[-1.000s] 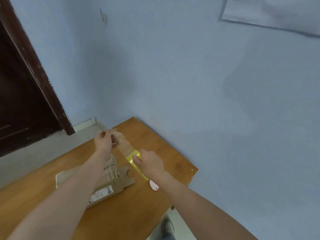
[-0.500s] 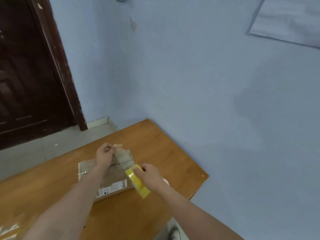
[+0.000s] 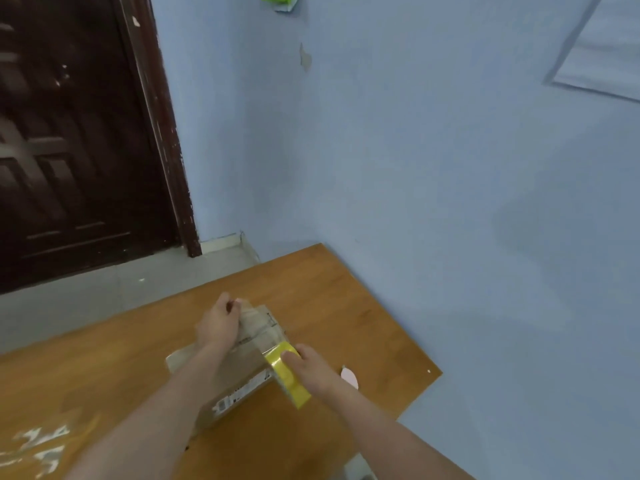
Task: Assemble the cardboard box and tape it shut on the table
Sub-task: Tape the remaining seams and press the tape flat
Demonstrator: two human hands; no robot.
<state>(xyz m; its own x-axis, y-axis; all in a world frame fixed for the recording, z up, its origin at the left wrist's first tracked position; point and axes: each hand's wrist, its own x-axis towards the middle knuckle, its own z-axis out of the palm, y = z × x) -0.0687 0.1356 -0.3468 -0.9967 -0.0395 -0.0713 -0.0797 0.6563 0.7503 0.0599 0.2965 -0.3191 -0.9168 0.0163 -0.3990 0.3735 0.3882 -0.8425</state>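
Head camera looks steeply down, seemingly close, over the table (image 3: 363, 306).

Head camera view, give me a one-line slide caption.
Left hand pinches the clear tape's free end above a flattened brown cardboard box while right hand grips the yellow tape roll.

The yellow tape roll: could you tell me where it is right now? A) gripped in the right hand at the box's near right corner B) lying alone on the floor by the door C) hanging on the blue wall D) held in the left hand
A: the right hand grips the yellow tape roll against the cardboard box, while the left hand pinches the strip's free end.
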